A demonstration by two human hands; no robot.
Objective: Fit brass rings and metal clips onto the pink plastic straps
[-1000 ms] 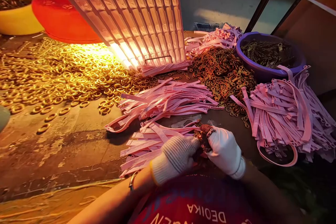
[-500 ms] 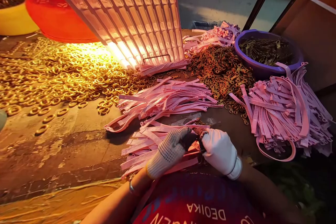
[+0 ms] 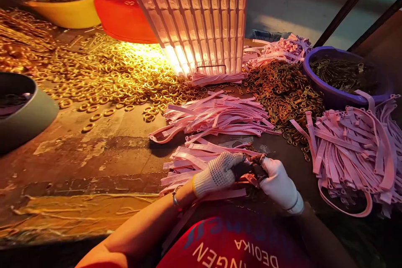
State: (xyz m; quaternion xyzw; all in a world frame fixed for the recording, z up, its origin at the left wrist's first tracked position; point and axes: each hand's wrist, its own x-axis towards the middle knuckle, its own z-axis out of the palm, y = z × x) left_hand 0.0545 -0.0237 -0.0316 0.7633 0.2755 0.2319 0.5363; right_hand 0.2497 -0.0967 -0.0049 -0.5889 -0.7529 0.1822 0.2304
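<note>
Meeting fingertip to fingertip: left hand (image 3: pixel 218 172) | right hand (image 3: pixel 278 182) | both pinching dark clasp (image 3: pixel 251 167)

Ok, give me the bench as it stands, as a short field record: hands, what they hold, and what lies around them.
left hand: gloved left hand, fingers closed on a small dark piece
right hand: gloved right hand, pinching the same piece from the other side
under hands: pink straps in a loose pile
ahead: second strap pile
right: strap heap, purple basin of dark metal parts
left: gold rings spread over the table
rear: lit ribbed rack
</note>
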